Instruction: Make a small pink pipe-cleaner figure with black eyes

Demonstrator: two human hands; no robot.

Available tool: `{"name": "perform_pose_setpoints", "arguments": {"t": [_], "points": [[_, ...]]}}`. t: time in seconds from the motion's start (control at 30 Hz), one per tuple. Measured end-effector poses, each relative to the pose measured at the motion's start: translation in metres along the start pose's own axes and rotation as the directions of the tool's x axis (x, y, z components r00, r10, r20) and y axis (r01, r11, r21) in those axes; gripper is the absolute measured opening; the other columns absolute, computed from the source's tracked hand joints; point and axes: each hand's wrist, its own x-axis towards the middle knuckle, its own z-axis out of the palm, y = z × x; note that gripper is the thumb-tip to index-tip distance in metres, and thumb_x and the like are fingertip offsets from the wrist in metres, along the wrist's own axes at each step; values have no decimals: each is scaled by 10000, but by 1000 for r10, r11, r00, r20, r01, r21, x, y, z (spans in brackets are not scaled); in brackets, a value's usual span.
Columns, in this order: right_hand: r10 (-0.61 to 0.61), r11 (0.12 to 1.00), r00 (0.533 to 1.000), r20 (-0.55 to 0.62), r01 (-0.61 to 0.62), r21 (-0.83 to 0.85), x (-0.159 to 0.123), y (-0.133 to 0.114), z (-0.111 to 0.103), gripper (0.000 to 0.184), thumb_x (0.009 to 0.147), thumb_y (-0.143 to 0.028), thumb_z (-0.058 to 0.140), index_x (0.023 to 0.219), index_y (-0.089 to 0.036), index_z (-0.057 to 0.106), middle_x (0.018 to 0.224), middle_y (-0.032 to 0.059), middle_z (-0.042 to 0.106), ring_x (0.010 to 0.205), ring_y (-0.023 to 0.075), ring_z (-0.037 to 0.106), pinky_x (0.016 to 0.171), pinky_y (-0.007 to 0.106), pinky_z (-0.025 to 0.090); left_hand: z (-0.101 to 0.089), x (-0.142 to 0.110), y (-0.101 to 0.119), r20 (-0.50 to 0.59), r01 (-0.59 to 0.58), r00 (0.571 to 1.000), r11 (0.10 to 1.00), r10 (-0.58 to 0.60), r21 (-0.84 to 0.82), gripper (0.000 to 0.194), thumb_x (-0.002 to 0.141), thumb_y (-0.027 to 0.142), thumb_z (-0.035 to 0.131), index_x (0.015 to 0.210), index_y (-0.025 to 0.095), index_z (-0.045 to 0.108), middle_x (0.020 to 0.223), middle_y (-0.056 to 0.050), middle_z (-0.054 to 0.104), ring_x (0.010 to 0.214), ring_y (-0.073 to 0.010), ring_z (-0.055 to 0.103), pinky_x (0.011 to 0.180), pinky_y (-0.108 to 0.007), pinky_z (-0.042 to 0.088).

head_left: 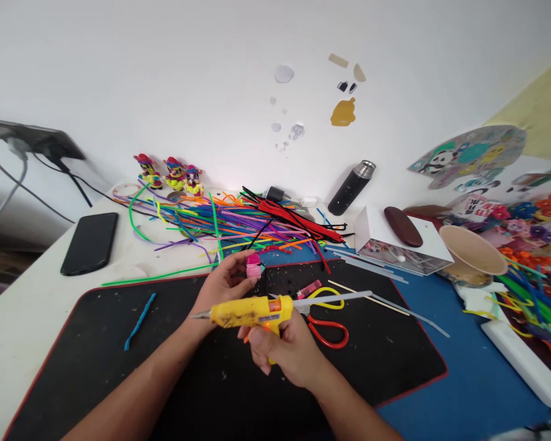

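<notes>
My right hand [282, 349] is wrapped round the handle of a yellow hot glue gun [250, 312], whose metal nozzle points left. A clear glue stick [335, 298] sticks out of its back end. Beyond the gun, my left hand [223, 282] pinches a small pink and magenta piece [254, 267], fuzzy in look, between thumb and fingers. The nozzle is apart from that piece. Scissors with one yellow and one red handle loop [329, 332] lie on the black mat [174, 367], partly hidden behind the gun and right hand.
Pipe cleaners [257, 217] in many colours lie heaped along the wall. A twisted blue strand [140, 321] rests on the mat. Around it are a phone [90, 244], a black flask [351, 188], a white box [395, 245], a bowl [472, 254] and several small figures [174, 174].
</notes>
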Motion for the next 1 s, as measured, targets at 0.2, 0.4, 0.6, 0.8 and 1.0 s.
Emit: {"name": "perform_pose_setpoints", "arguments": {"t": [0.2, 0.4, 0.6, 0.8, 1.0], "points": [[-96, 990, 950, -299, 59, -130, -6, 3, -10, 601, 876, -772, 735, 860, -178, 645, 486, -105, 419, 375, 71, 392, 411, 219, 314, 0, -5, 6, 17, -25, 1000, 997, 24, 67, 614, 787, 319, 866, 1360, 228, 665, 1145, -60, 746, 1037, -236, 707, 876, -347, 588], [-226, 905, 877, -424, 28, -424, -14, 6, -21, 580, 978, -730, 614, 717, -213, 587, 455, -57, 444, 411, 108, 409, 433, 251, 317, -1, -5, 2, 3, -59, 998, 995, 59, 85, 574, 848, 345, 826, 1383, 234, 650, 1156, -70, 730, 1062, -242, 700, 904, -379, 603], [-381, 729, 835, -397, 7, -685, -18, 2, -21, 435, 1034, -574, 592, 888, -198, 753, 578, 13, 633, 571, 191, 627, 543, 270, 478, 0, -6, 0, 1, -79, 997, 993, 79, 92, 562, 867, 346, 819, 1392, 244, 650, 1179, -71, 722, 1060, -229, 689, 899, -363, 600], [-504, 621, 791, -348, 52, -782, -12, 2, -23, 316, 1037, -439, 596, 1031, -193, 794, 893, 75, 816, 813, 242, 783, 754, 294, 606, 0, -7, 1, 0, -100, 995, 988, 100, 118, 546, 888, 363, 811, 1395, 246, 646, 1192, -80, 724, 1071, -235, 694, 917, -381, 602], [-510, 597, 788, -346, 35, -801, -9, 3, -25, 322, 1040, -428, 595, 1070, -190, 809, 931, 76, 839, 868, 259, 810, 780, 300, 624, 1, -9, 3, 3, -115, 993, 981, 116, 154, 516, 909, 360, 798, 1393, 260, 650, 1154, -65, 719, 1054, -224, 691, 918, -369, 596]]}}
